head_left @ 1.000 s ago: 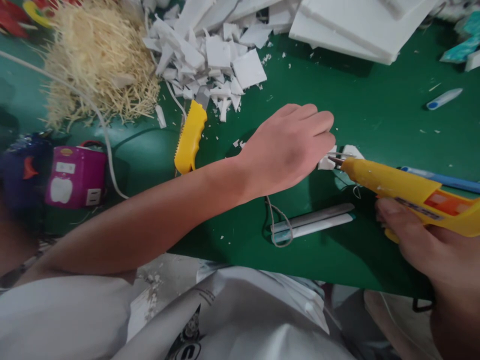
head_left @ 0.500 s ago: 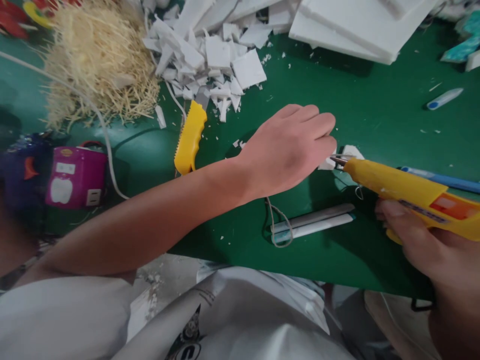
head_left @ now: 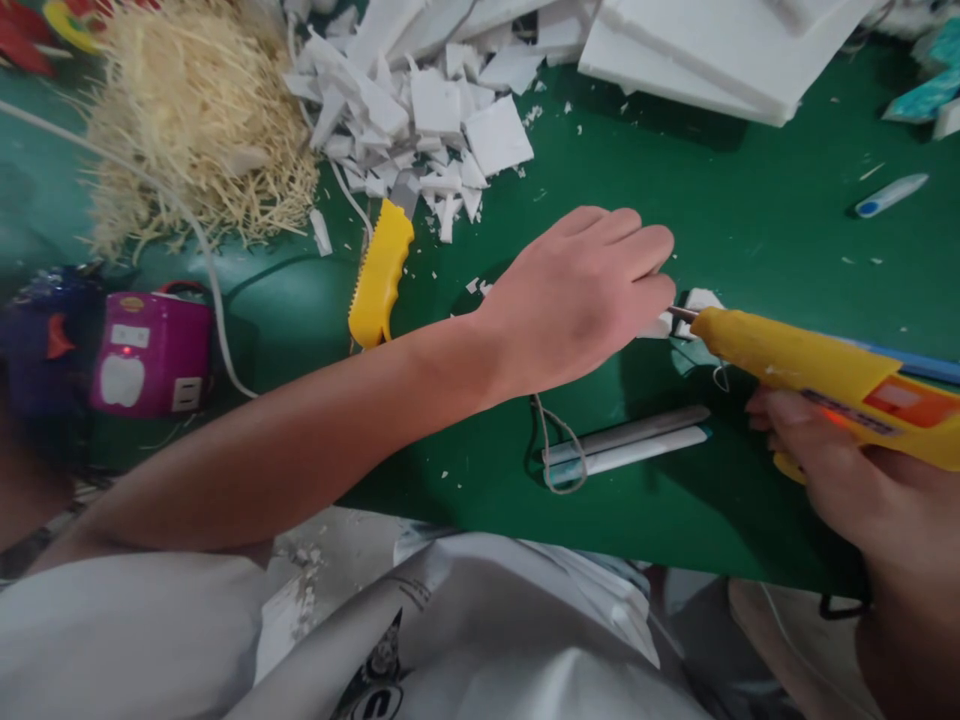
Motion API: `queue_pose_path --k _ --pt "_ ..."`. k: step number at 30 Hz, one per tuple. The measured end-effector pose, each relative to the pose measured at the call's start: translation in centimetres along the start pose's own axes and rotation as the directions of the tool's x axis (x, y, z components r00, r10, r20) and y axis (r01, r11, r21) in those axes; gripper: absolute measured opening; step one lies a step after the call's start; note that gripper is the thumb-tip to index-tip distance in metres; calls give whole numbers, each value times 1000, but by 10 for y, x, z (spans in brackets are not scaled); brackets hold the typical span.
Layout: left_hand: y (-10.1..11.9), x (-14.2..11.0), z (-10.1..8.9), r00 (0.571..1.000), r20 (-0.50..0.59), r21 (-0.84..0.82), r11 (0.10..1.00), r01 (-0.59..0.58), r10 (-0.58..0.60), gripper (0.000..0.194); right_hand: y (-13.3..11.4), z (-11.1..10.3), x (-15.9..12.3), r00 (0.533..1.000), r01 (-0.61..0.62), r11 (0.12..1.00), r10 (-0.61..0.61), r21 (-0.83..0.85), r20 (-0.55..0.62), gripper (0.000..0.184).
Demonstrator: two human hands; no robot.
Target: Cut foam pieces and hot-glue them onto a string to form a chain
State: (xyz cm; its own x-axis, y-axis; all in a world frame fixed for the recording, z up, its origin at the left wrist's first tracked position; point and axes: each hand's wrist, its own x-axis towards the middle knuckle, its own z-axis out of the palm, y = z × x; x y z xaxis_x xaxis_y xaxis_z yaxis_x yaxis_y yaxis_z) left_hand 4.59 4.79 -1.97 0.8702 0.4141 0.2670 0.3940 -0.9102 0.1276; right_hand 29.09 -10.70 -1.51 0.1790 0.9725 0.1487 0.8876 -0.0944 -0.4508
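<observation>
The work in hand looked to be partway through. On the green bench (head_left: 750,220), many foam scraps (head_left: 439,105) lay already broken or cut in a heap, and the yellow cutter (head_left: 381,270) rested at their edge, with nobody holding it. The glue gun (head_left: 810,360) was in use position: its metal nozzle (head_left: 681,314) pointed at a small white piece (head_left: 656,326) just beside the left hand (head_left: 585,280). A 2nd white piece (head_left: 703,300) was visible just behind the gun's front end. No finished joint could be seen, and whether some glue was already laid was hidden, so I judged that this small part was not yet complete.

The left fingers (head_left: 652,250) were curled inward, with the back of the hand turned to the camera. Their tips were out of sight, therefore I could not tell if they pinched the small white piece or only rested against it. The right hand (head_left: 862,490) was closed around the handle of the glue gun, with the thumb along its near side; the other fingers were mostly hidden. Below the nozzle, 2 pens (head_left: 637,456) lay side by side, touched by neither hand.
</observation>
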Motion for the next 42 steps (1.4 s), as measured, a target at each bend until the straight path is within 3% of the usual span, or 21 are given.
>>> queue_pose_path --k 5,16,21,27,34,42 --pt "0 0 0 1000 8 31 999 -12 12 38 -5 1 3 1000 -30 999 30 27 3 52" --pt "-1 0 0 1000 25 17 1000 4 -4 32 -14 0 6 989 147 989 -147 -19 -2 43" --pt "0 -1 -1 1000 -11 -10 1000 12 -12 25 -13 0 7 993 117 993 -117 -22 -14 43" --pt "11 2 2 996 18 -98 991 86 -85 36 -19 0 8 996 91 996 -91 -6 9 41" --pt "12 4 6 997 -1 -107 991 82 -83 44 -21 -1 13 996 86 996 -86 -2 3 56" --pt "11 2 4 998 -5 -100 993 61 -62 42 -18 0 7 992 121 992 -120 21 -36 34"
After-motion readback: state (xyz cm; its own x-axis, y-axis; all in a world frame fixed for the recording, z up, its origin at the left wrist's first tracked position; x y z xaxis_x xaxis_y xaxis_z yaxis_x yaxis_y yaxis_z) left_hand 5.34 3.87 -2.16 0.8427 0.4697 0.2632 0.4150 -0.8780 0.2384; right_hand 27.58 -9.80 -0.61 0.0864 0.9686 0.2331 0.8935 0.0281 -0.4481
